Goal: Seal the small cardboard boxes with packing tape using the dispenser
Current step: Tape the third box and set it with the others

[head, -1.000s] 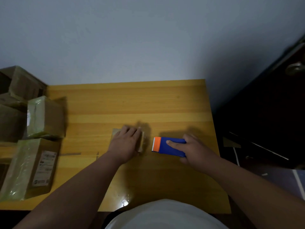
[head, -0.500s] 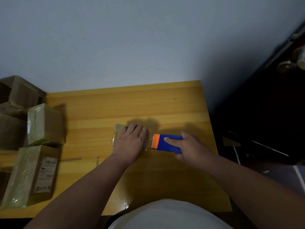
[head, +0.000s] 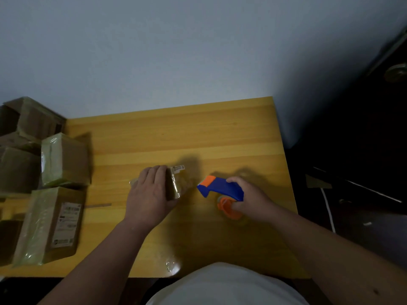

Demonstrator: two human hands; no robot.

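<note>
The left hand [head: 152,194] lies over the small box [head: 176,183] near the middle of the tabletop [head: 176,133], fingers wrapped over its top and near side, so its grip is clenched on the box. The box looks tipped up on an edge, a white label [head: 178,168] showing at its far end and glossy tape creased over the face turned to the right. Holding it this way probably steadies it and turns a fresh face toward the tape.

The right hand [head: 248,194] grasps the dispenser [head: 220,188] by its blue body, fingers curled round the rear. The orange cutter end points left at the box but stands apart from it, with bare tabletop between; the orange roll hub [head: 228,208] hangs below the hand. The tool appears lifted and angled nose-down, which suits either a cut just made or an approach for the next strip. Whether a strand of tape still joins dispenser and box cannot be told in the dim light.

At the left edge stand the other boxes [head: 63,159], stacked close together and well apart from the work, several shiny with tape. One with a label [head: 50,223] lies nearest. Keeping them aside likely leaves room for turning the box in hand.
</note>
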